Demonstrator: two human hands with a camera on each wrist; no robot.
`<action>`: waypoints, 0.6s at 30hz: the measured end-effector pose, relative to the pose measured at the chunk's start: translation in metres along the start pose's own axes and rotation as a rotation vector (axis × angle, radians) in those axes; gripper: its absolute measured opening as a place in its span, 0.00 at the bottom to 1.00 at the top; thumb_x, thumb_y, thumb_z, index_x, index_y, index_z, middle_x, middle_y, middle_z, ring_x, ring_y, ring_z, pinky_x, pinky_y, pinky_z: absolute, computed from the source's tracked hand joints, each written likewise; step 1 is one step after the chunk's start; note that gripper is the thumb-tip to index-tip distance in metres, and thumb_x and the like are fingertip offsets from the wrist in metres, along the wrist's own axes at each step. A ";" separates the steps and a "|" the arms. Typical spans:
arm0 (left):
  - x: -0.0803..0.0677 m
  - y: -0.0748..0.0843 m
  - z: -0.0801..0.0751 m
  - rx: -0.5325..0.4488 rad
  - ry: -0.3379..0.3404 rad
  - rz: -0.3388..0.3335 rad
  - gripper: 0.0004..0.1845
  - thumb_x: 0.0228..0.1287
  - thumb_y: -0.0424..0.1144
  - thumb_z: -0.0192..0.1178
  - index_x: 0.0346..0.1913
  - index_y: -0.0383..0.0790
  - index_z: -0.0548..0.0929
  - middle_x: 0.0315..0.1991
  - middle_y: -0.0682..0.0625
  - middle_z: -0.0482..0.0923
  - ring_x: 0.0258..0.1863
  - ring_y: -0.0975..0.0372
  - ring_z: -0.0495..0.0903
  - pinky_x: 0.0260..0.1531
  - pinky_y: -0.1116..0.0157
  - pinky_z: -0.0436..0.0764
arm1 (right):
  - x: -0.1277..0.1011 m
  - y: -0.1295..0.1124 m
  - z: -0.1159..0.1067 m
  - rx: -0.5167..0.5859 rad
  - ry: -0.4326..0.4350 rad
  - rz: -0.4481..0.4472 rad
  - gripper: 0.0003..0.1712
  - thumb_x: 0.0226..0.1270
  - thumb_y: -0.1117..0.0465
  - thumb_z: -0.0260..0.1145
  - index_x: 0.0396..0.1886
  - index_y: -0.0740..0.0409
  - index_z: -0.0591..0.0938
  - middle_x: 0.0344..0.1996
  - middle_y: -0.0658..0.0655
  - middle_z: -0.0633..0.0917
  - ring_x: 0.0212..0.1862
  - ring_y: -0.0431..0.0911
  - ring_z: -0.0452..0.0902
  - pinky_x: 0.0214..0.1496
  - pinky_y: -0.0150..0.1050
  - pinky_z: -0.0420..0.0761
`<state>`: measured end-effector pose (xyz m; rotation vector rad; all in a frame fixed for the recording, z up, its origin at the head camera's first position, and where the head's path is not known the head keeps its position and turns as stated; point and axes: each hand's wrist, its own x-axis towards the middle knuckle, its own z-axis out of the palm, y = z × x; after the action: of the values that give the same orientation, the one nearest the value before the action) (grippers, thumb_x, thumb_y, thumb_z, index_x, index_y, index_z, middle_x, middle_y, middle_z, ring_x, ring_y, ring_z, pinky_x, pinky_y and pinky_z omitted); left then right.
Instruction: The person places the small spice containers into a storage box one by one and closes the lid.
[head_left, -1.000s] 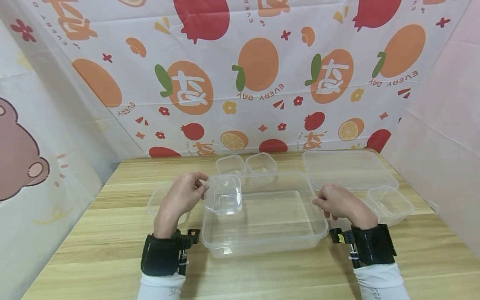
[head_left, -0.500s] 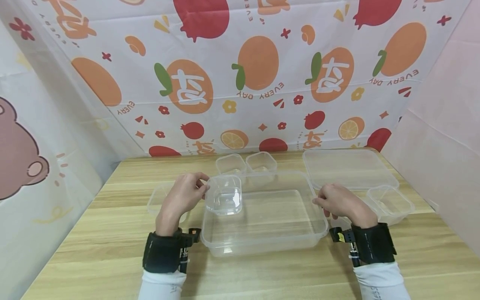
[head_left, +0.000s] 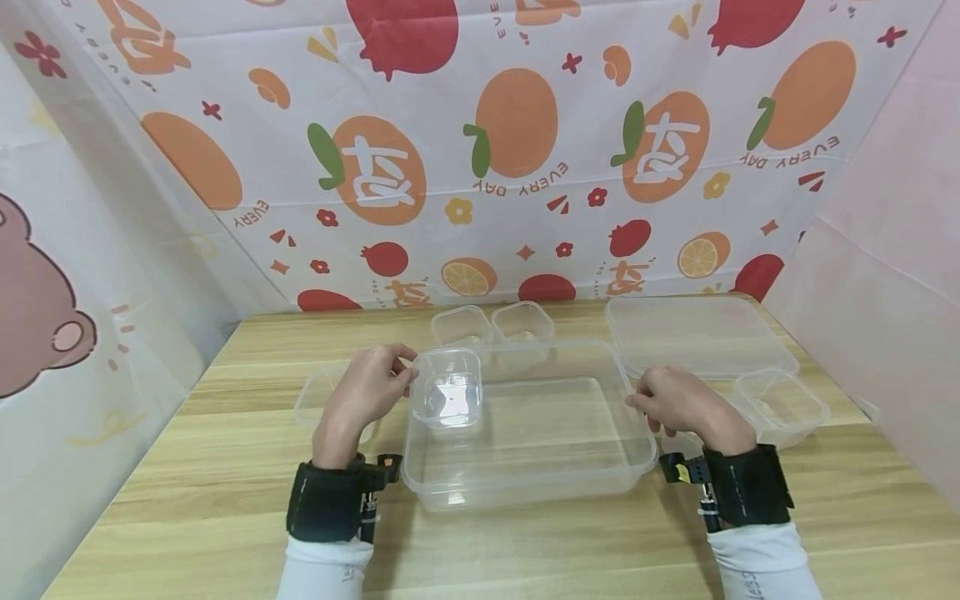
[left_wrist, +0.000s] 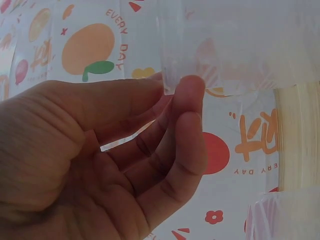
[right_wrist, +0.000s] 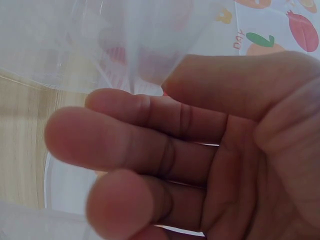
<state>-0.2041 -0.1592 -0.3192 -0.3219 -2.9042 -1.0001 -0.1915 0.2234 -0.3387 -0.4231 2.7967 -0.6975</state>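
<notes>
In the head view a large clear plastic container (head_left: pixel 540 433), without a lid on it, stands mid-table. A small square clear container (head_left: pixel 447 387) is at its far left corner; whether it rests on the bottom or hangs above it I cannot tell. My left hand (head_left: pixel 369 392) pinches the small container's left rim between thumb and fingers, and the left wrist view shows clear plastic (left_wrist: pixel 240 45) at those fingertips. On the other side my right hand (head_left: pixel 678 404) pinches the large container's right rim, with the other fingers loosely bent below, as the right wrist view shows.
Two small clear containers (head_left: pixel 522 321) stand behind the large one. A flat clear lid (head_left: pixel 701 337) lies at the back right. Another small container (head_left: pixel 780 404) is beyond my right hand. Clear plastic pieces (head_left: pixel 315 396) lie partly hidden behind my left hand.
The small container has shifted or tilted very slightly, with a brighter glint on its bottom. Both hands keep their holds, and the head view has tipped a little.
</notes>
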 end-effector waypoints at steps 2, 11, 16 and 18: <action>0.000 -0.001 0.000 0.000 -0.001 -0.007 0.13 0.69 0.24 0.59 0.53 0.22 0.81 0.32 0.39 0.84 0.27 0.54 0.83 0.29 0.60 0.79 | 0.001 0.000 0.000 -0.004 -0.003 0.002 0.18 0.74 0.65 0.62 0.21 0.61 0.80 0.14 0.51 0.76 0.16 0.43 0.71 0.24 0.38 0.73; 0.005 -0.003 0.001 0.011 -0.014 -0.025 0.13 0.69 0.26 0.60 0.54 0.23 0.81 0.31 0.41 0.83 0.26 0.56 0.81 0.29 0.61 0.77 | 0.001 -0.002 -0.002 -0.007 0.001 0.002 0.17 0.74 0.65 0.63 0.21 0.61 0.80 0.14 0.51 0.76 0.16 0.43 0.72 0.24 0.38 0.75; 0.007 -0.005 0.002 0.005 -0.028 -0.047 0.14 0.70 0.26 0.60 0.55 0.23 0.81 0.31 0.41 0.83 0.27 0.56 0.81 0.30 0.61 0.77 | 0.000 -0.002 -0.001 0.000 0.001 0.006 0.17 0.73 0.65 0.63 0.21 0.61 0.80 0.14 0.51 0.76 0.16 0.43 0.71 0.24 0.38 0.75; 0.008 -0.005 0.003 0.006 -0.030 -0.059 0.14 0.70 0.27 0.60 0.55 0.24 0.81 0.32 0.41 0.83 0.27 0.56 0.80 0.30 0.61 0.77 | 0.000 -0.002 0.000 -0.001 0.000 0.006 0.17 0.73 0.65 0.63 0.20 0.61 0.80 0.13 0.51 0.76 0.16 0.42 0.71 0.24 0.38 0.75</action>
<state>-0.2125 -0.1600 -0.3241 -0.2541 -2.9596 -1.0037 -0.1911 0.2218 -0.3377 -0.4148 2.7977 -0.6952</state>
